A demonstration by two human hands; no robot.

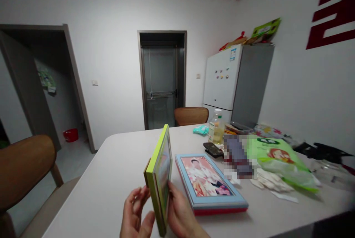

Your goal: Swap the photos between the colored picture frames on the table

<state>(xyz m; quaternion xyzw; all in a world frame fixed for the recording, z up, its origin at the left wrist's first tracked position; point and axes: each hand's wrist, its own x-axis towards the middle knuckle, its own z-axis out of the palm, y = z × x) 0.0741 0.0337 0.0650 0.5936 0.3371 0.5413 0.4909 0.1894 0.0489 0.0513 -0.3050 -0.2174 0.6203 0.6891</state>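
Right fingers (pixel 174 193) grasp the green frame (pixel 163 167), left fingers (pixel 135 195) loosely parted beside its edge, bare tabletop (pixel 94 193) leftward

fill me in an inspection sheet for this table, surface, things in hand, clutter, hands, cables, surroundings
Surface: white table with a rounded corner; nearest edge partly out of view.
Job's things: yellow-green rectangular framed picture held up on edge; light-blue rectangular framed picture lying face up on a red layer.
Clutter: clear plastic bottle with white cap, turquoise packet, flat black object, green plastic package, all beyond or right of the light-blue picture.
Hands: right hand grips the yellow-green picture; left hand is at its back, contact unclear.
Cables: nothing seen on the table.
Surroundings: white-and-grey fridge, brown wooden chair at left, red bucket.
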